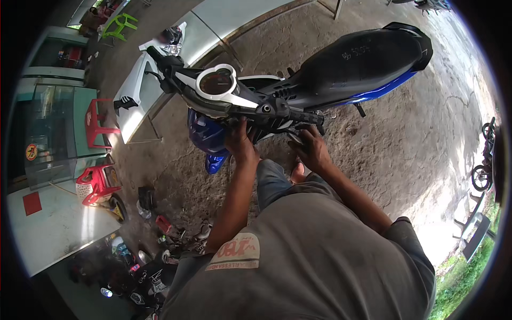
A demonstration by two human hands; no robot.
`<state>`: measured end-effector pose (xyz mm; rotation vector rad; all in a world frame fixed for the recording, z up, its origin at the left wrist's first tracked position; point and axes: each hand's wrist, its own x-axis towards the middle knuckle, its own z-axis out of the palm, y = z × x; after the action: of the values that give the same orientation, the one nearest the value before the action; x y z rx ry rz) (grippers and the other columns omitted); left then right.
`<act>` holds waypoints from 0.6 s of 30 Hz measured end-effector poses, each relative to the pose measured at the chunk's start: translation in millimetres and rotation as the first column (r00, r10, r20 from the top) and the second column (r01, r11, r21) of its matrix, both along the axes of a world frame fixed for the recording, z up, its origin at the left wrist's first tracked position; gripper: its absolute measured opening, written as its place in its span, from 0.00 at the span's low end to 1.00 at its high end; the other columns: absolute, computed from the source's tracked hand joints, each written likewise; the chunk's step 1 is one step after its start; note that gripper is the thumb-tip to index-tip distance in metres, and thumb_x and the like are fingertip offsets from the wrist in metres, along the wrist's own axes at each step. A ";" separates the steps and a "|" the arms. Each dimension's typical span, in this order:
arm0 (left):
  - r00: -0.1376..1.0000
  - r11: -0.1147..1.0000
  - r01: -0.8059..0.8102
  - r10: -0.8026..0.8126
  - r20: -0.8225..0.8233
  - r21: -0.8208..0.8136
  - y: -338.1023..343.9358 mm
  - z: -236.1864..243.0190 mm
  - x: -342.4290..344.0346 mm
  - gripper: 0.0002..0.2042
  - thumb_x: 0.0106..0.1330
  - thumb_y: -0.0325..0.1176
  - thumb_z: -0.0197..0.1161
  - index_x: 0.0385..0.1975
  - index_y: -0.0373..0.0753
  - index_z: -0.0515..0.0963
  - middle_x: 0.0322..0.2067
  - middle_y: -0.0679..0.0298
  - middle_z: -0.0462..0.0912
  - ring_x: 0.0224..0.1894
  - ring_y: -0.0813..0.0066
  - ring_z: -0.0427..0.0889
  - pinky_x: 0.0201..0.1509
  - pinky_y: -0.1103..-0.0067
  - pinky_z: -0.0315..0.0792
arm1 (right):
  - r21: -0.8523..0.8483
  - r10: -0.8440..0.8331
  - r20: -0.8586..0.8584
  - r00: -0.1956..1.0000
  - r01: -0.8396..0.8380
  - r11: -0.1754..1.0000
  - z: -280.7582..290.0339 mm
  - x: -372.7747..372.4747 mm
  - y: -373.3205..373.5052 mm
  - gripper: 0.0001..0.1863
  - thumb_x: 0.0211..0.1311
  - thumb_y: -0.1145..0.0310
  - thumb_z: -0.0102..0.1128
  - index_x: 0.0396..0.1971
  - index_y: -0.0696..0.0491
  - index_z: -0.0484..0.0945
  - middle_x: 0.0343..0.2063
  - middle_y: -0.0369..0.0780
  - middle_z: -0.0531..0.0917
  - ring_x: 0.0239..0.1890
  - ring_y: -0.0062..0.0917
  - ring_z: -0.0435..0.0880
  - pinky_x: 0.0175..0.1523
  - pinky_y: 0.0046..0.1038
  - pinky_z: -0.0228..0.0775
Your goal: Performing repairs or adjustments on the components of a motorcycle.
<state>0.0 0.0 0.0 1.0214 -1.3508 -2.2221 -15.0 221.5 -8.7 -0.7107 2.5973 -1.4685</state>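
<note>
In front of me stands a blue and black motorcycle, its long black seat (362,61) to the right and its white-rimmed round instrument panel (216,83) at the handlebar. My left hand (242,145) reaches under the handlebar beside the blue front bodywork (205,130). Its thumb points up against the dark parts there, and its other fingers are mostly hidden. Just below the near black handlebar grip (305,116), my right hand (313,149) has its fingers bent in close to the lever. What those fingers hold, if anything, is too small to make out.
A white table (136,114) with loose parts stands beyond the front wheel. Red plastic chairs (98,184) and a glass case (50,133) are at the left. Scattered parts and tools (152,266) lie at the lower left. Another motorcycle (482,173) is parked far right.
</note>
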 end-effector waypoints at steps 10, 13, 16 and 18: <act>0.997 0.999 -0.044 0.043 -0.060 -0.017 0.6 5.5 -1.5 0.23 0.65 0.40 0.70 0.57 0.36 0.75 0.52 0.61 0.80 0.55 0.67 0.79 0.53 0.66 0.78 | -0.027 -0.151 0.227 0.962 0.161 0.987 -14.3 10.6 5.5 0.10 0.67 0.67 0.61 0.38 0.58 0.75 0.33 0.51 0.80 0.37 0.53 0.80 0.40 0.44 0.72; 0.991 0.996 -0.070 0.076 -0.109 0.061 0.4 3.7 1.2 0.22 0.65 0.39 0.71 0.55 0.36 0.76 0.51 0.61 0.81 0.54 0.66 0.80 0.52 0.66 0.78 | -0.088 -0.093 0.253 0.963 0.119 0.989 -11.0 17.3 6.7 0.10 0.67 0.67 0.61 0.38 0.58 0.75 0.31 0.51 0.80 0.34 0.50 0.81 0.39 0.43 0.72; 0.988 0.996 -0.074 0.080 -0.129 0.053 3.5 8.3 3.5 0.22 0.65 0.39 0.71 0.54 0.36 0.76 0.51 0.61 0.81 0.53 0.66 0.80 0.50 0.66 0.79 | -0.234 0.013 0.251 0.968 0.048 0.971 -4.3 23.7 6.3 0.11 0.66 0.66 0.61 0.37 0.59 0.75 0.29 0.50 0.80 0.30 0.44 0.81 0.37 0.41 0.71; 0.994 0.997 -0.065 0.062 -0.087 -0.033 5.6 10.9 1.5 0.22 0.65 0.40 0.71 0.54 0.36 0.76 0.51 0.61 0.80 0.52 0.66 0.80 0.50 0.66 0.79 | -0.302 0.080 0.242 0.967 -0.003 0.953 -6.0 25.3 6.8 0.11 0.66 0.65 0.62 0.36 0.59 0.75 0.28 0.49 0.80 0.28 0.40 0.80 0.36 0.39 0.70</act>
<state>1.5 5.6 10.9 0.9321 -1.2986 -2.1621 10.4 228.3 -14.7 -0.5550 2.1848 -1.8292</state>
